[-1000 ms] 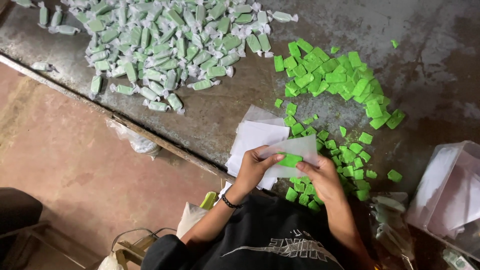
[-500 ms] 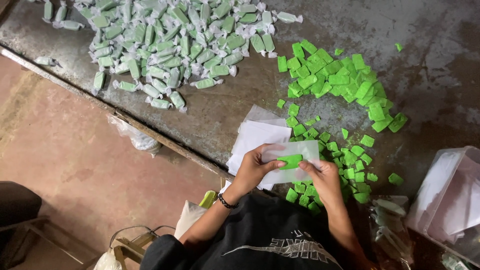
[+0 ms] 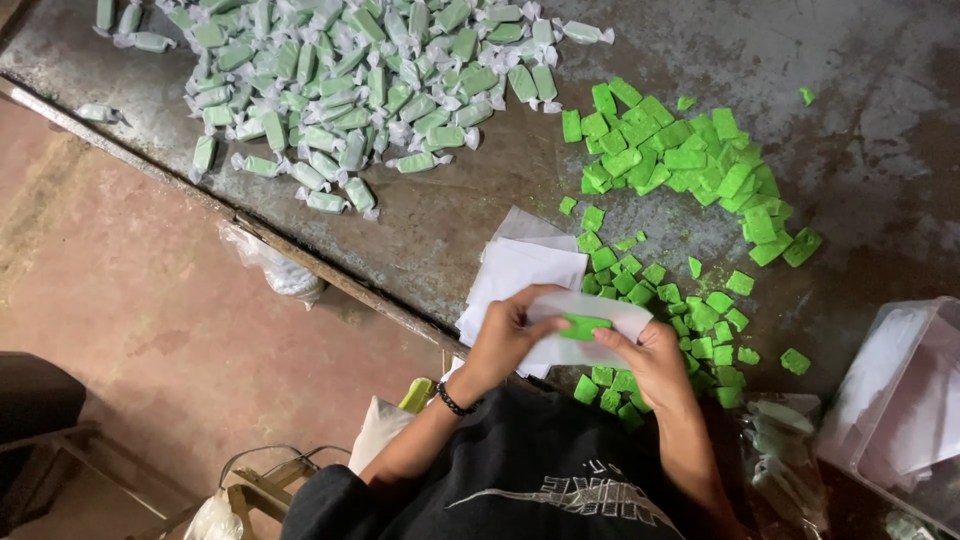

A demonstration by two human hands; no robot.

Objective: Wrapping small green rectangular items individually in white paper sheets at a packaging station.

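Both hands, left hand (image 3: 505, 335) and right hand (image 3: 655, 360), pinch a white wrapper (image 3: 590, 330) folded around a green candy (image 3: 585, 325). Beneath the grip lies a stack of paper sheets (image 3: 520, 270); beyond it, loose green pieces (image 3: 690, 165) and wrapped candies (image 3: 340, 80) cover the tabletop (image 3: 860, 150).

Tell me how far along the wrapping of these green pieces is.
Done: a big pile of wrapped pieces lies at the table's far left. In hand: the left hand and right hand fold a white wrapper around one green piece. Left: a heap of bare green pieces and a stack of wrappers.
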